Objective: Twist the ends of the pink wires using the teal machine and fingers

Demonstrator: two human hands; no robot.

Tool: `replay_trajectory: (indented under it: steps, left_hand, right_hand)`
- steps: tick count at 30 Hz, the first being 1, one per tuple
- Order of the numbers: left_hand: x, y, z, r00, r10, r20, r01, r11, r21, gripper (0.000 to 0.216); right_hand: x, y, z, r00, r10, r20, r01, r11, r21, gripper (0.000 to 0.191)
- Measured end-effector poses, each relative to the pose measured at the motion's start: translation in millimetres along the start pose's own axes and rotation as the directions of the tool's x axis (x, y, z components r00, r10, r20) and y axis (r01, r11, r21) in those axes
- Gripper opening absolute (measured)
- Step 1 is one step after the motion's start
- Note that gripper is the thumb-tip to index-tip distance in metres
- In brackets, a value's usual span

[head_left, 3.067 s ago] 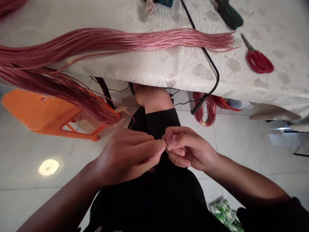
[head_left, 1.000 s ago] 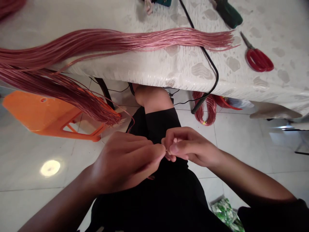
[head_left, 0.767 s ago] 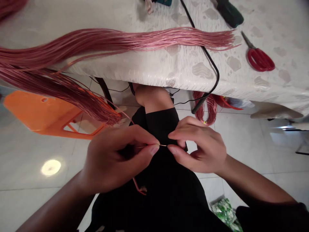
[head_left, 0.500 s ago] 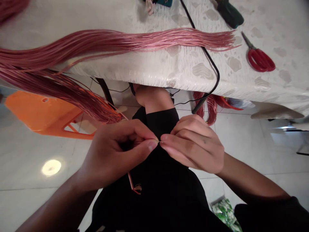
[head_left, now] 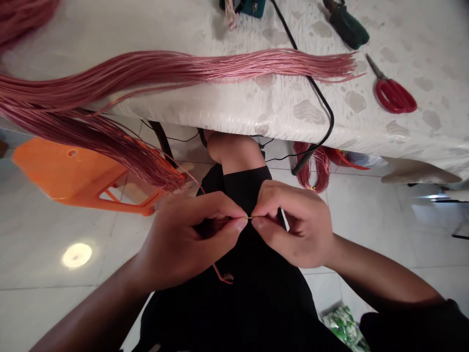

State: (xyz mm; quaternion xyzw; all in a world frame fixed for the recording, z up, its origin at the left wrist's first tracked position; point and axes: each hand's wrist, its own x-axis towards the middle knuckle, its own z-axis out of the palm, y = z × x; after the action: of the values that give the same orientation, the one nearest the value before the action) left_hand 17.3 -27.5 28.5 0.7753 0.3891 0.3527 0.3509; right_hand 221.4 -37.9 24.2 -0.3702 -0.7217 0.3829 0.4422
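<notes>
Over my lap, my left hand (head_left: 183,239) pinches a thin pink wire (head_left: 220,271) between thumb and forefinger. The wire's bare tip (head_left: 249,217) pokes out to the right, and a short loop of it hangs below the hand. My right hand (head_left: 296,222) pinches that bare tip from the other side, fingers curled. The two hands nearly touch. A large bundle of pink wires (head_left: 176,68) lies along the table's front edge and droops off its left end toward the floor.
A white patterned tablecloth covers the table (head_left: 256,112). On it lie red scissors (head_left: 394,93), a dark green tool (head_left: 346,27) and a black cable (head_left: 322,102) that drops over the edge. An orange plastic stool (head_left: 69,176) stands at left. More pink wire (head_left: 311,166) is coiled under the table.
Both hands stayed over the lap, pinching the wire tip. The right hand turned over the tip and back, and the loop of wire dropped into sight under the left hand.
</notes>
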Motion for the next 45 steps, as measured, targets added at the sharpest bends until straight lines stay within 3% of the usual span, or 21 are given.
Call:
replay_trajectory:
  steps: [2,3,6,9,12,14,16,18,20,22,23,24,26,28,31,34,38,42,44,45]
  left_hand:
    - [-0.1,-0.1,0.5,0.999,0.044,0.004,-0.044,0.998,0.046,0.012]
    - [0.1,-0.4,1.0,0.997,0.073,0.005,-0.073,0.995,0.063,0.013]
    - [1.5,-2.4,2.9,0.985,0.171,0.014,-0.172,0.980,0.103,0.018]
    - [2.1,-5.1,5.1,0.970,0.241,0.033,-0.243,0.959,0.143,0.021]
    - [0.8,-6.3,6.7,0.955,0.292,0.059,-0.298,0.938,0.179,0.024]
    - [-0.7,-5.8,7.1,0.942,0.333,0.052,-0.336,0.919,0.204,0.025]
    - [-2.2,-4.6,6.7,0.941,0.336,0.026,-0.333,0.917,0.219,0.023]
    - [-3.6,-3.5,5.5,0.961,0.275,-0.012,-0.267,0.941,0.210,0.018]
    - [-4.9,-3.2,4.3,0.983,0.178,-0.050,-0.167,0.971,0.170,0.014]
    - [-5.7,-3.8,3.6,0.992,0.097,-0.079,-0.088,0.991,0.104,0.013]
    - [-5.9,-4.2,3.4,0.995,0.062,-0.084,-0.056,0.996,0.070,0.013]
    - [-6.0,-4.7,3.4,0.996,0.032,-0.085,-0.029,0.999,0.042,0.013]
    - [-5.9,-5.5,3.7,0.997,-0.009,-0.081,0.009,1.000,0.001,0.013]
    - [-5.9,-5.6,4.2,0.997,-0.034,-0.071,0.032,0.999,-0.022,0.013]
    - [-6.6,-4.6,5.0,0.995,-0.087,-0.047,0.084,0.995,-0.051,0.014]
    - [-7.4,-3.1,5.4,0.993,-0.111,-0.029,0.109,0.992,-0.069,0.014]
    - [-7.0,-3.6,5.8,1.000,-0.020,0.010,0.020,1.000,-0.010,0.013]
    - [-4.1,-8.6,6.8,0.987,0.155,0.043,-0.158,0.984,0.086,0.015]
    - [-2.5,-12.2,6.7,0.964,0.257,0.074,-0.264,0.958,0.112,0.019]
    - [-2.0,-14.1,6.3,0.949,0.300,0.098,-0.311,0.942,0.122,0.020]
  right_hand:
    - [-0.3,2.0,-1.5,0.971,0.222,0.084,-0.235,0.950,0.204,0.011]
    - [-0.4,4.2,-1.7,0.939,0.316,0.138,-0.344,0.883,0.318,0.010]
    - [-1.2,12.8,1.4,0.808,0.502,0.309,-0.567,0.517,0.642,0.011]
    - [-2.7,19.3,6.6,0.691,0.536,0.485,-0.646,0.155,0.748,0.013]
    - [-5.1,21.7,9.2,0.654,0.505,0.563,-0.668,0.038,0.743,0.014]
    - [-6.9,21.6,8.6,0.670,0.489,0.558,-0.666,0.064,0.743,0.014]
    - [-8.4,20.3,5.8,0.712,0.496,0.496,-0.647,0.189,0.739,0.013]
    - [-9.9,18.2,0.9,0.777,0.503,0.378,-0.603,0.423,0.676,0.010]
    - [-11.0,16.0,-4.8,0.867,0.452,0.212,-0.494,0.717,0.492,0.008]
    - [-11.1,14.8,-9.6,0.964,0.264,0.037,-0.266,0.946,0.187,0.008]
    - [-10.7,14.8,-11.1,0.994,0.112,-0.018,-0.111,0.994,0.017,0.011]
    - [-9.8,15.3,-12.1,0.998,-0.053,-0.037,0.047,0.989,-0.139,0.014]
    - [-7.0,17.2,-12.6,0.949,-0.313,0.024,0.300,0.881,-0.365,0.014]
    - [-4.0,19.5,-12.0,0.894,-0.434,0.115,0.433,0.766,-0.476,0.010]
    - [-1.7,21.6,-10.4,0.854,-0.493,0.166,0.500,0.688,-0.526,0.005]
    - [-2.3,20.7,-8.4,0.853,-0.495,0.165,0.505,0.706,-0.496,0.007]
    - [-2.4,13.7,-7.1,0.932,-0.343,0.114,0.362,0.878,-0.314,0.010]
    - [0.3,6.0,-12.7,0.990,-0.059,0.129,0.072,0.993,-0.095,0.013]
    - [1.7,6.5,-16.0,0.971,0.143,0.193,-0.154,0.987,0.045,0.012]
    - [2.2,8.5,-16.8,0.935,0.251,0.252,-0.291,0.946,0.139,0.010]
